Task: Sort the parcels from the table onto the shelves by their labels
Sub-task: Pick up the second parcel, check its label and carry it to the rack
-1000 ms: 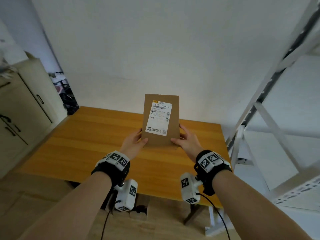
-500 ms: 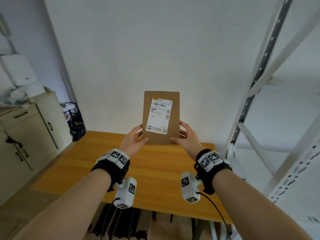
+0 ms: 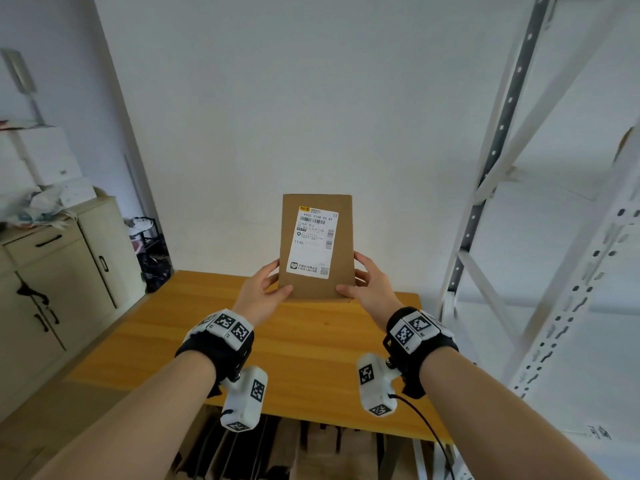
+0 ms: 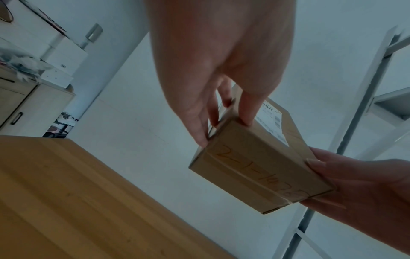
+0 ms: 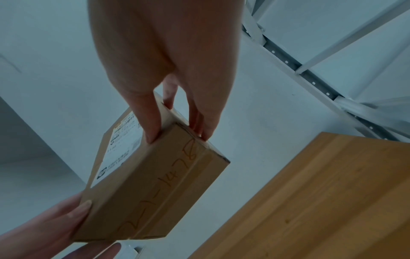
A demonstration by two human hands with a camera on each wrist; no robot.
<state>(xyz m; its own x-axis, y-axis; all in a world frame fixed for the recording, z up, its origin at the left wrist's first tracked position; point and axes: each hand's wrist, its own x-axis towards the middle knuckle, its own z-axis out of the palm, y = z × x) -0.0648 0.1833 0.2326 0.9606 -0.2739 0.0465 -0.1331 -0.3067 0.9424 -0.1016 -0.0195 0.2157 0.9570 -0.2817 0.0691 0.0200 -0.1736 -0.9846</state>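
Cardboard parcel [image 3: 317, 245], white shipping label [image 3: 313, 242] facing the camera, stands upright at centre frame above the wooden table [image 3: 304, 344], its lower corners pinched by the left hand [image 3: 265, 292] and right hand [image 3: 370, 289]; shelving [image 3: 540, 209] rises at right.

Bare forearms, no sleeves. Left hand [image 3: 261, 295] and right hand [image 3: 372, 292] bare, no gloves, no rings seen. Black band [image 3: 211, 351] round left wrist, white blocks on top with black-and-white square code markers. Same black band [image 3: 427, 344] round right wrist, same markers. White camera box [image 3: 244, 398] under left wrist, code markers on faces. Matching white box [image 3: 375, 384] under right wrist; thin black cable [image 3: 427, 427] trails from it.
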